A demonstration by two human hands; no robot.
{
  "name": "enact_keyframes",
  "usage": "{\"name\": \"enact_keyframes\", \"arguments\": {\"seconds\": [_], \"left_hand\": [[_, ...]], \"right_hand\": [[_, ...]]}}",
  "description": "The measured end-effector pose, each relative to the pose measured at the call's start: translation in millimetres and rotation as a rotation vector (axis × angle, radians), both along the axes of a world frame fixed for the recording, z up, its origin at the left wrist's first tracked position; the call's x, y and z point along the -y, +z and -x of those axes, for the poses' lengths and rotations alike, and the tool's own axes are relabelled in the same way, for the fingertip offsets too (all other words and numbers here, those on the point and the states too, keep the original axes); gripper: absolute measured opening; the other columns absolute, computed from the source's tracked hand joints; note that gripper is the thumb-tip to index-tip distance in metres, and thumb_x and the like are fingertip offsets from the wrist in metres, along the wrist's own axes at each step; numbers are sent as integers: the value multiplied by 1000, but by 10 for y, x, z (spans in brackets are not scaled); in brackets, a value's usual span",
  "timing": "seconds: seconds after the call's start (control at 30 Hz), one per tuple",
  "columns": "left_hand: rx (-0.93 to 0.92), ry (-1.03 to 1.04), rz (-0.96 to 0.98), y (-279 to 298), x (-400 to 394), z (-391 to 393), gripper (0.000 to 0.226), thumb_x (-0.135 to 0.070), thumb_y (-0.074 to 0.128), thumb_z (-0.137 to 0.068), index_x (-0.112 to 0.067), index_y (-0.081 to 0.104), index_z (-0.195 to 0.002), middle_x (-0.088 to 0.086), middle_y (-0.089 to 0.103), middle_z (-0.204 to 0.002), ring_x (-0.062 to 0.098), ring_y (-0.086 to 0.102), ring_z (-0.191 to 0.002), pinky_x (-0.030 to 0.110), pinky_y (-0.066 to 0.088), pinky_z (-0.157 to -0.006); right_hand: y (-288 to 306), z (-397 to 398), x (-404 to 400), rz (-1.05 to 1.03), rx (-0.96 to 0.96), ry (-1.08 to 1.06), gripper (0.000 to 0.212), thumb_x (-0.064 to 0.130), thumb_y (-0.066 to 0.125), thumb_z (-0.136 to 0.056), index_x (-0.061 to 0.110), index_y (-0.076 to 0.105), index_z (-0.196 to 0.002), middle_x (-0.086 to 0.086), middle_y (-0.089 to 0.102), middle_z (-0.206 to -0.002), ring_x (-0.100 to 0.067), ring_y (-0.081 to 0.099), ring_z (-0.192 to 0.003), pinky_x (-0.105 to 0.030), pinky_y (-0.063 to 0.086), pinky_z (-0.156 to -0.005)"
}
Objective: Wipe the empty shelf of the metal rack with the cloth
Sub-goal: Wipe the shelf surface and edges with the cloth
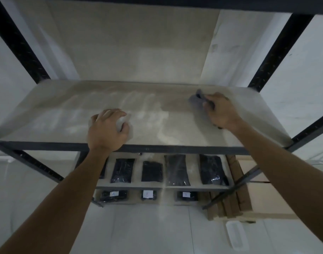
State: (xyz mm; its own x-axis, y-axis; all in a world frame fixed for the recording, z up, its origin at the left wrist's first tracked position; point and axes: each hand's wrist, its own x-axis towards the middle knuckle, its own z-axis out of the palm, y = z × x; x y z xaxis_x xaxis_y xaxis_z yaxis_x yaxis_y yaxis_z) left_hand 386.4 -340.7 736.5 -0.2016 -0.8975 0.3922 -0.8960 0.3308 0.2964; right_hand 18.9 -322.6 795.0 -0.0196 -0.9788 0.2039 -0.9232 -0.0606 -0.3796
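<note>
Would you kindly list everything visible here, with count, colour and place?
shelf: one, pale beige with whitish streaks, middle of the rack
rack: one, black metal posts and rails
cloth: one, grey, right rear of the shelf
black bags: several, on the lower shelf; more with white labels beneath
cardboard: brown stack, lower right
white container: one, on the floor, lower right
left hand: on the shelf front, fingers curled over something pale
right hand: grips the cloth

Open shelf [65,116] between black uprights [278,52]
</note>
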Motion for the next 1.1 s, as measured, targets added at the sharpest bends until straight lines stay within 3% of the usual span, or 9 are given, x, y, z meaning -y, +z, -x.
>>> {"name": "enact_keyframes", "arguments": {"seconds": [0.07, 0.17, 0.37, 0.5, 0.63, 0.77, 0.87, 0.97, 1.1], "left_hand": [[0, -2, 14, -13, 9, -6, 39, -41, 49, -88, -24, 67, -118, -4, 66, -127, 21, 56, -123, 43, 36, -105], [11, -5, 32, -27, 17, -13, 37, -41, 49, -88, -25, 67, -117, -3, 66, -127, 21, 56, -123, 43, 37, -105], [-19, 18, 37, 46, -7, -27, 34, -38, 54, -92, -23, 65, -121, 1, 57, -142, 24, 44, -139, 50, 31, -113], [-95, -15, 12, 112, -46, -118, 39, -42, 45, -95, -22, 66, -120, 1, 62, -136, 25, 47, -136, 50, 32, -112], [-56, 1, 57, 120, 35, -599, 37, -41, 48, -93, -23, 66, -120, 3, 65, -132, 25, 51, -131, 50, 36, -108], [-68, 81, -5, 144, 203, -1005, 47, -44, 45, -92, -20, 65, -127, 4, 62, -137, 27, 47, -136, 50, 31, -111], [-66, 57, -17, 127, 258, -1046, 49, -45, 45, -91, -19, 64, -128, 5, 61, -139, 27, 46, -137, 50, 30, -112], [-45, 39, 0, 81, 291, -1073, 48, -47, 45, -92, -21, 62, -129, 2, 60, -139, 25, 46, -136, 50, 30, -113], [-1, 51, -2, 26, 337, -1126, 47, -49, 43, -93, -24, 61, -128, 1, 61, -138, 23, 46, -137, 48, 32, -112]], "right_hand": [[-114, 16, -13, -28, -77, -92, 40, 30, 41, -108, 17, 53, -143, -23, 57, -113, -42, 60, -100, -42, 48, -83], [-230, -373, -323, 24, -91, -35, 38, 31, 43, -107, 16, 54, -140, -17, 55, -111, -39, 59, -94, -36, 41, -73], [-204, -1401, -1085, -16, 138, 175, 34, 31, 43, -107, 15, 57, -133, 1, 46, -98, -10, 47, -78, -18, 34, -64], [-77, -1751, -1206, -17, 273, 219, 27, 28, 48, -106, 16, 61, -126, -2, 52, -95, -12, 49, -82, -24, 37, -70], [88, -1469, -995, 54, 328, 146, 22, 20, 52, -105, 9, 66, -119, -5, 63, -96, -18, 57, -83, -14, 40, -70], [159, -760, -482, -30, 380, -170, 27, 16, 51, -105, 2, 66, -124, -14, 70, -100, -33, 67, -95, -24, 48, -74], [137, -309, -8, -127, 324, -302, 33, 16, 49, -105, 4, 60, -133, -20, 70, -112, -32, 64, -100, -33, 47, -84], [102, -188, 277, -133, 220, -257, 40, 17, 44, -106, 11, 49, -146, -16, 66, -102, -37, 63, -106, -32, 42, -85], [-32, -271, 367, -146, -63, -91, 47, 24, 39, -108, 10, 41, -153, -27, 56, -135, -45, 53, -124, -48, 43, -105]]}}
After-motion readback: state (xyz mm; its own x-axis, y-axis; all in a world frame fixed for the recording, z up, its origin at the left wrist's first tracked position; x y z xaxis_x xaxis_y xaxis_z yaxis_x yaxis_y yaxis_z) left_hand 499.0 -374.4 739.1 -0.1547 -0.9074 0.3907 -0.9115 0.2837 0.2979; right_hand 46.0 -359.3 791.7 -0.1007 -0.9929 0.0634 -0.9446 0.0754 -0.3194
